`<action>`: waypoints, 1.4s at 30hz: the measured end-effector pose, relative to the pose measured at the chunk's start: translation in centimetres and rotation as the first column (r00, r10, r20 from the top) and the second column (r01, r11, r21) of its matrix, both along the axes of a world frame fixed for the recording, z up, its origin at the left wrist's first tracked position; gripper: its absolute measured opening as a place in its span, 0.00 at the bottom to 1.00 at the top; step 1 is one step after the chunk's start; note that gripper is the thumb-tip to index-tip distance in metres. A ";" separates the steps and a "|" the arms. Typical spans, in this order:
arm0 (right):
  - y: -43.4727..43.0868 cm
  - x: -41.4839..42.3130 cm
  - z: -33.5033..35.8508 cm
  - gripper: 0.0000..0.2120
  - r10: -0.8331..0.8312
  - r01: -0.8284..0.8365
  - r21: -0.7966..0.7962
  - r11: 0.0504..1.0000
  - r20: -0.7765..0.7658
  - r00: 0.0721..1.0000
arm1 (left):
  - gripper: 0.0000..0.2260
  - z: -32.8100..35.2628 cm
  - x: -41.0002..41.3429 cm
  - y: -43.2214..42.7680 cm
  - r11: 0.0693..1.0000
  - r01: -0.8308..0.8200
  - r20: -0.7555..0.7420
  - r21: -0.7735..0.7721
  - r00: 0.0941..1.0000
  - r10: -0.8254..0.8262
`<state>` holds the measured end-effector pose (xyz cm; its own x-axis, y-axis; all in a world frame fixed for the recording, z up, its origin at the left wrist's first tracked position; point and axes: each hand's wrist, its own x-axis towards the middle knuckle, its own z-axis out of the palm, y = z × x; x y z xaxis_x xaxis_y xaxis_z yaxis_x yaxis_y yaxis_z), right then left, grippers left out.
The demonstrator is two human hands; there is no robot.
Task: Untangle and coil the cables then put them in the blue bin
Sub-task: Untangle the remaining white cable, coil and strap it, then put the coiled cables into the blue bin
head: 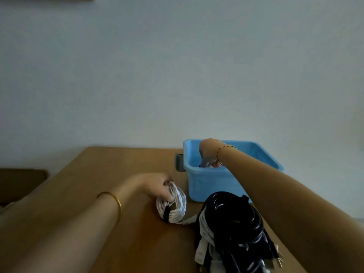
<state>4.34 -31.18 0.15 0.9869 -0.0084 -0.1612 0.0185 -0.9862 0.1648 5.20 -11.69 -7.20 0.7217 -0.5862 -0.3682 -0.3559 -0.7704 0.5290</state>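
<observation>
1. Head view, worktop [110, 174]: brown wood, set against a pale wall; we see both forearms reaching out over it.
2. Left hand [157, 187]: grip closed on the top of the white cable coil [174, 206]; fingers curl into the loop; gold bangle [118, 203] on that wrist.
3. White cable coil: stands on edge on the worktop, just left of the blue bin's near corner, not in the bin; a black strap [167, 212] wraps its lower left part; its plug end [190, 220] trails right toward the cable pile.
4. Blue bin [206, 184]: on the worktop at the far right, close to the wall; a grey tab [179, 161] sticks off its left side.
5. Right hand [209, 152]: reaches over the rim and down inside the bin; grip narrow, fingers curled round a grey item [205, 162]; the bin wall hides most of it, so we cannot tell what it is; thin bracelet [226, 148] on that wrist.
6. Cable pile [234, 221]: black and white cables bunched together on the worktop, on the near side of the bin and outside it; it lies under the right forearm; white plugs and connectors show at its near end; we cannot tell if it touches the bin wall.
7. Far left: a dark brown piece of furniture [21, 182] beyond the worktop edge; too dim to say more.
</observation>
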 end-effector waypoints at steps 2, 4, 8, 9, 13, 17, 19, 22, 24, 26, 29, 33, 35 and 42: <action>-0.3 0.4 -0.5 0.06 -0.054 0.054 -0.002 0.999 -0.095 0.994 | 0.23 -0.3 0.1 -0.3 1.000 -0.009 0.032 -0.002 0.999 0.009; -1.1 0.7 -0.7 0.09 -0.098 0.104 0.026 0.994 -0.164 0.981 | 0.23 -0.1 0.0 -0.4 0.999 -0.014 0.035 -0.032 0.999 0.016; -1.8 -0.2 -0.5 0.14 -0.143 0.147 -0.004 0.989 -0.256 0.956 | 0.24 0.1 -0.4 0.2 0.992 -0.060 0.020 -0.110 0.998 0.063; -1.7 -0.6 -0.4 0.16 -0.148 0.148 -0.018 0.989 -0.250 0.957 | 0.25 0.2 -0.6 0.4 0.985 -0.088 -0.003 -0.146 0.996 0.089; -1.7 -1.7 0.3 0.13 -0.058 0.057 0.075 0.996 0.000 0.998 | 0.25 1.2 -1.6 1.8 0.965 -0.156 -0.029 -0.209 0.988 0.153; -0.5 -4.2 2.6 0.11 -0.064 -0.108 0.646 0.756 0.236 0.970 | 0.18 4.4 -2.3 3.8 0.913 -0.225 -0.008 -0.342 0.972 0.236; 0.8 -6.5 3.9 0.13 -0.002 -0.088 0.811 0.578 0.109 0.994 | 0.16 6.4 -2.5 4.4 0.860 -0.269 -0.041 -0.434 0.959 0.280; 1.9 -8.9 4.4 0.18 0.076 -0.050 0.821 0.568 0.008 0.997 | 0.12 9.3 -2.7 3.8 0.804 -0.285 -0.063 -0.521 0.953 0.297; 2.1 -9.5 4.3 0.21 0.104 -0.053 0.850 0.524 -0.002 0.995 | 0.11 10.8 -2.9 2.7 0.779 -0.295 -0.056 -0.554 0.946 0.319; 2.1 -9.8 4.6 0.21 0.067 -0.084 0.872 0.481 0.060 0.996 | 0.11 12.0 -2.9 1.2 0.767 -0.298 -0.054 -0.568 0.943 0.327; 0.9 -8.9 5.3 0.16 -0.096 -0.114 0.862 0.495 0.184 0.978 | 0.11 13.5 -2.7 -1.3 0.742 -0.280 -0.065 -0.609 0.950 0.305; -2.2 -7.7 5.9 0.14 -0.222 -0.061 0.927 0.371 0.152 0.963 | 0.18 14.4 -1.8 -4.5 0.658 -0.263 -0.063 -0.706 0.948 0.311; -3.9 -6.8 5.7 0.14 -0.276 -0.033 0.921 0.388 0.151 0.949 | 0.21 14.0 -1.3 -5.1 0.682 -0.274 -0.002 -0.678 0.929 0.371; -3.3 -3.0 1.8 0.15 -0.224 0.227 0.492 0.840 -0.066 0.972 | 0.06 9.9 -2.8 -3.8 0.782 -0.212 0.129 -0.587 0.928 0.349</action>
<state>1.31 -34.48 1.95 0.9665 -0.1487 -0.2094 -0.2151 -0.9142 -0.3435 2.40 -15.45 2.70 0.9068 -0.3966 0.1427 -0.3285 -0.4529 0.8288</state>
